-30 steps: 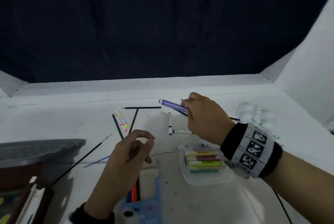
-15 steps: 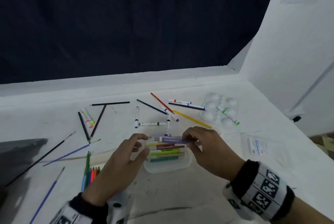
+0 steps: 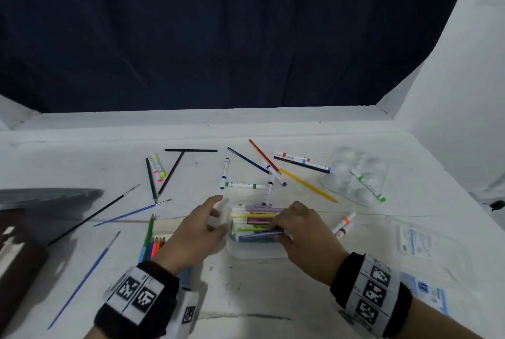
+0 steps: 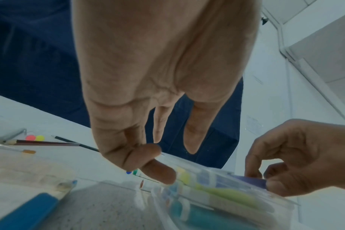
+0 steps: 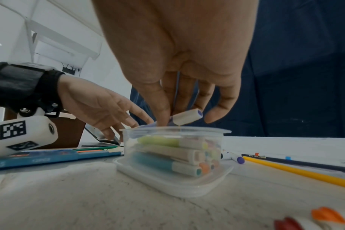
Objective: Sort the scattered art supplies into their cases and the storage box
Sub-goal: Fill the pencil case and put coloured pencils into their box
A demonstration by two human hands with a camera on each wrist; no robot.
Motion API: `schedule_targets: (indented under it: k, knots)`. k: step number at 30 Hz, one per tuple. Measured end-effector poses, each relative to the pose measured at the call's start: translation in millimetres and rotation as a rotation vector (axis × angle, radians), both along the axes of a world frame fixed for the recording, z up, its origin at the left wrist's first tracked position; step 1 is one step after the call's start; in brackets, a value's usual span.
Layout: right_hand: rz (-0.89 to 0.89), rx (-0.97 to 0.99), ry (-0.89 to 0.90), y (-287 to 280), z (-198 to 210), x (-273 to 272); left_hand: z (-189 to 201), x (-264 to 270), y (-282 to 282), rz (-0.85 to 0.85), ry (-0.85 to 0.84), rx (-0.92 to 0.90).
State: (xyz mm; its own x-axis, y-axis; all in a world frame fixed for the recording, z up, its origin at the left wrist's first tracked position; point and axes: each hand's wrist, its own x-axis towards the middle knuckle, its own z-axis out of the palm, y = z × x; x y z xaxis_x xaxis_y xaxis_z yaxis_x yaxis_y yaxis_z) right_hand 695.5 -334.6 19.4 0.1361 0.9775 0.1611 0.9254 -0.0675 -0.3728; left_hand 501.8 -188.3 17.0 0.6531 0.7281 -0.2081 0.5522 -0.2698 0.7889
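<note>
The right hand point(image 3: 302, 232) has come down from up in the air and is pinching the purple marker point(image 5: 184, 119), laying it on top of the others in the clear case point(image 5: 173, 155). The left hand point(image 3: 198, 229) is resting open fingers against the case's side, steadying it, so one more marker is nearly put away while many are still lying on the table point(image 3: 273, 297).

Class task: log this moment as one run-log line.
right hand: pinches purple marker over clear case | left hand: open beside case, holding nothing | loose pens and pencils on table
</note>
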Motion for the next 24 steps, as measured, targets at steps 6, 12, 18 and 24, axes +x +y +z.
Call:
schedule_targets:
  k: [6, 12, 18, 24]
  knots:
    - [-0.052, -0.159, -0.024, 14, 15, -5, 10, 15, 2, -0.083, -0.009, -0.067]
    - [-0.061, -0.29, -0.141, 34, 29, -6, 17, 19, 4, -0.105, -0.007, -0.113]
    - [-0.026, -0.246, -0.106, 27, 31, -2, 19, 12, 4, -0.076, -0.054, -0.222]
    - [-0.214, 0.258, 0.205, 6, 25, 8, 19, -30, 4, 0.059, -0.178, -0.274]
